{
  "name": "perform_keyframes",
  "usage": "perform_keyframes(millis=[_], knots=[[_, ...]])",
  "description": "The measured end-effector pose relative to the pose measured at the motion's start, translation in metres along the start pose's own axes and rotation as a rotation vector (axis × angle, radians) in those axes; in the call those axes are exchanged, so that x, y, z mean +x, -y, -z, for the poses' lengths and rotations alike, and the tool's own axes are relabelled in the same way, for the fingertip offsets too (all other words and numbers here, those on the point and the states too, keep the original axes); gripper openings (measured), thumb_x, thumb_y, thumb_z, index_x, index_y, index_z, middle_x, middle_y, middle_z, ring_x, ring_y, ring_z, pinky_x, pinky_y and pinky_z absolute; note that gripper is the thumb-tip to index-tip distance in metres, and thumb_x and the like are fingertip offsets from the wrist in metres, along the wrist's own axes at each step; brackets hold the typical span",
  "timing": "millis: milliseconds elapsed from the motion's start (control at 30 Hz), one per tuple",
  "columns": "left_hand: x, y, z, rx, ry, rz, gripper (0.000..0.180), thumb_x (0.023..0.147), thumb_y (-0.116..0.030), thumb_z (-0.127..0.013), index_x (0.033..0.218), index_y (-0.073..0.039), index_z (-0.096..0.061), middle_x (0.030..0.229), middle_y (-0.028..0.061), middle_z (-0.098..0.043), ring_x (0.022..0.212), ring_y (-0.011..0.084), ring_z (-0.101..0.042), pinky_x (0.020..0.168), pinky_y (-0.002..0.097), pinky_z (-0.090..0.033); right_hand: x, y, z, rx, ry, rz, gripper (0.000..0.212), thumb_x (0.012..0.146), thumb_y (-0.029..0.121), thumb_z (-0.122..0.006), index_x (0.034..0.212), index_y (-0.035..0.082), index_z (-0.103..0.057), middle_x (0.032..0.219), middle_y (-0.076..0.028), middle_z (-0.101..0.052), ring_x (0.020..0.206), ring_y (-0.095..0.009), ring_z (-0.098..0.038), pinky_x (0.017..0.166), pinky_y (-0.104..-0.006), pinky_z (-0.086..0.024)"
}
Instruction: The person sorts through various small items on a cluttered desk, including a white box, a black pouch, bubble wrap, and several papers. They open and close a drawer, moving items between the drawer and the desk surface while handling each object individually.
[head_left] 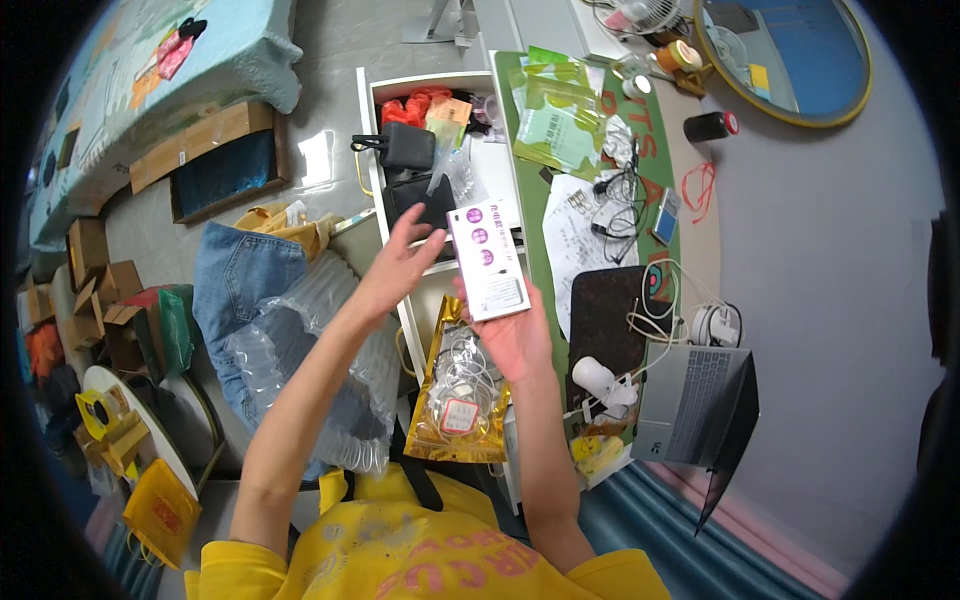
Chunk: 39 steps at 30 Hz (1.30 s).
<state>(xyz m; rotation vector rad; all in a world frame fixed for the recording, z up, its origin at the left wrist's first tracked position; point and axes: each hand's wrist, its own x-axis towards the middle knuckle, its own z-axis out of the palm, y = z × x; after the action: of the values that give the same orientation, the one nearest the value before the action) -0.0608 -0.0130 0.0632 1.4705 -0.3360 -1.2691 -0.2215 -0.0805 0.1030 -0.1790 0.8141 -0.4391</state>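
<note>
The right hand [515,338] holds the white box [488,262] above the open drawer [440,79]; the left hand [398,268] spreads wide near its left side. Probably light, stiff card, best gripped by its long edges.

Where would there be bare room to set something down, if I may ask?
Grey floor lies bare between the cardboard box and the open drawer; a narrow desk strip below the red cord looks bare too. The green mat is crowded with papers and cables.

White-and-purple box [489,262], gold pouch [455,447]
</note>
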Motion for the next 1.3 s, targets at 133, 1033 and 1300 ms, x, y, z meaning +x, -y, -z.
perform_keyframes(millis=[133, 1033, 1300], knots=[[-0.021, -0.007, -0.040, -0.532, 0.051, 0.152, 0.052, 0.085, -0.018, -0.059, 0.128, -0.013, -0.031, 0.102, 0.0050, -0.054, 0.085, 0.0127, -0.057, 0.065, 0.0244, -0.049, -0.030, -0.010, -0.002, -0.011, -0.015, -0.042, 0.048, 0.094, 0.034, -0.022, 0.124, 0.000, -0.038, 0.117, -0.020, -0.051, 0.098, -0.031, -0.056, 0.076, -0.0391, -0.049], [-0.123, -0.003, -0.100, -0.552, 0.224, -0.125, 0.076, 0.086, -0.033, -0.056, 0.142, -0.026, -0.004, 0.130, 0.0055, -0.042, 0.117, 0.0200, -0.044, 0.096, 0.0382, -0.037, -0.133, -0.029, 0.042, -0.654, -0.058, 0.506, 0.037, 0.084, 0.000, -0.055, 0.120, -0.002, -0.045, 0.115, -0.010, -0.053, 0.104, -0.017, -0.053, 0.089, -0.0292, -0.044], [-0.138, -0.021, -0.082, -0.714, 0.580, 0.041, 0.063, 0.080, -0.027, -0.056, 0.129, 0.003, -0.032, 0.127, 0.0217, -0.043, 0.114, 0.0300, -0.048, 0.096, 0.0410, -0.041, -0.157, -0.050, 0.034, -0.351, 0.204, 0.140, 0.048, 0.092, 0.038, -0.041, 0.122, 0.000, -0.041, 0.108, -0.016, -0.056, 0.092, -0.027, -0.060, 0.071, -0.0403, -0.054]])
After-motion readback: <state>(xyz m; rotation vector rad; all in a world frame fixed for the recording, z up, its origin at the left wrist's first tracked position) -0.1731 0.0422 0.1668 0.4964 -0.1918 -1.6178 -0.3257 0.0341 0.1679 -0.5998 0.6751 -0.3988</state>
